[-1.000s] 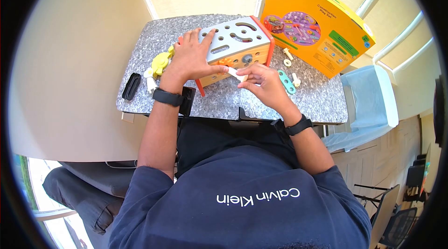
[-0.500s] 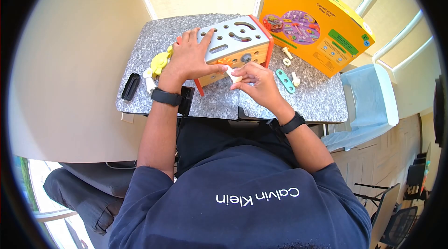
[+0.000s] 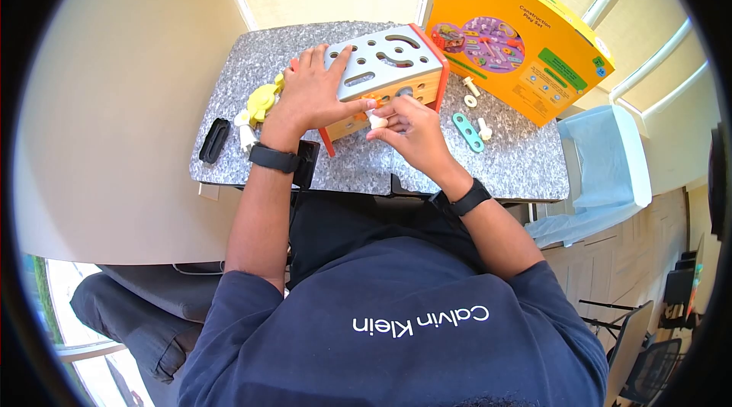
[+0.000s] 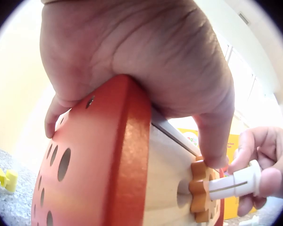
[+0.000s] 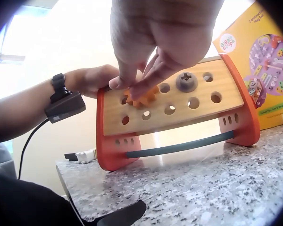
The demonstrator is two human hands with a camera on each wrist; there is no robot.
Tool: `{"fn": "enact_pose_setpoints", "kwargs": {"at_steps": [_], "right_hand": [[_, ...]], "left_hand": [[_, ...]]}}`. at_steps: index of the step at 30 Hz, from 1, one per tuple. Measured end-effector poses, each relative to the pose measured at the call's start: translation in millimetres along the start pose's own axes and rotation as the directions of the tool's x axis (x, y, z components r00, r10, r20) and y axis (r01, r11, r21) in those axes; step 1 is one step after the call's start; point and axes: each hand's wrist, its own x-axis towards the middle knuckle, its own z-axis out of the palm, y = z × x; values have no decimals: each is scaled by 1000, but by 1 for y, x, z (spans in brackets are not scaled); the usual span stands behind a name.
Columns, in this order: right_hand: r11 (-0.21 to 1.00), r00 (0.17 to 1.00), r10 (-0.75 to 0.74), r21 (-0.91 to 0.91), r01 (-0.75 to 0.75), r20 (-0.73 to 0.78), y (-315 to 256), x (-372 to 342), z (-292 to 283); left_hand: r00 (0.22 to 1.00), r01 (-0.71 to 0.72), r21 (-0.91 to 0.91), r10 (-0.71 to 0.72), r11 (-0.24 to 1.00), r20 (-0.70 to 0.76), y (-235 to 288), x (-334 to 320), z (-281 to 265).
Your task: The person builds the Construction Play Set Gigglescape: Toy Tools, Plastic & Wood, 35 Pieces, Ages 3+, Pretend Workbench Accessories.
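Observation:
A toy workbench [image 3: 379,60] with a grey slotted top, wooden front and red end panels [image 4: 125,155] stands on the granite table. My left hand [image 3: 313,98] rests spread over its top left corner, thumb reaching down to the orange toy gear [image 4: 199,190] on the front. With thumb and fingers, my right hand [image 3: 415,132] pinches the head of a white slotted toy bolt [image 4: 236,183]. The bolt's tip is right at the gear's centre. Further right on the front sits a grey cross-slotted screw head [image 5: 186,82].
An orange-yellow play set box [image 3: 526,41] stands behind right. Near it lie a cream bolt [image 3: 471,86], a ring nut [image 3: 470,101], a teal strip [image 3: 467,133] and another bolt [image 3: 484,129]. Yellow pieces [image 3: 263,103] and a black item [image 3: 214,141] lie left.
My right hand has moved left and slightly up, bringing the white bolt closer to the front of the workbench. The left hand has stayed in place.

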Motion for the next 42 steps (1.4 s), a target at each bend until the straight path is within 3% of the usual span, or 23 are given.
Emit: {"fn": "enact_pose_setpoints", "kwargs": {"at_steps": [4,6,7,9,13,15,21,28,42], "right_hand": [[999,1000,-15,-42,15,-18,-4,6,1],[973,999,53,-225,-50,10,-11,9,-2],[973,998,54,-224,-50,12,-12,10,-2],[854,987,-144,-512,90,-67,-13,12,-2],[791,987,-135,-609,57,-83,-20,16,-7],[603,940,-342,-768,217,-3,-19,19,-10],[590,952,-279,-760,274,127,-10,22,-14],[633,950,-284,-720,285,127,-16,28,-16],[584,953,-276,-765,270,126,-17,34,-14]], "left_hand": [[1000,5,9,-5,1000,-7,1,-1,0],[1000,1,11,-1,1000,-11,1,-2,-2],[1000,-10,8,11,1000,-22,1,-2,-3],[999,-19,6,19,1000,-32,2,-4,-3],[998,-31,2,31,1000,-48,1,-4,-4],[998,-41,0,41,999,-52,0,-3,-1],[992,-56,30,59,998,-114,-2,-2,8],[993,-48,17,50,999,-111,-1,-2,7],[991,-50,13,51,999,-126,0,-2,7]]}}
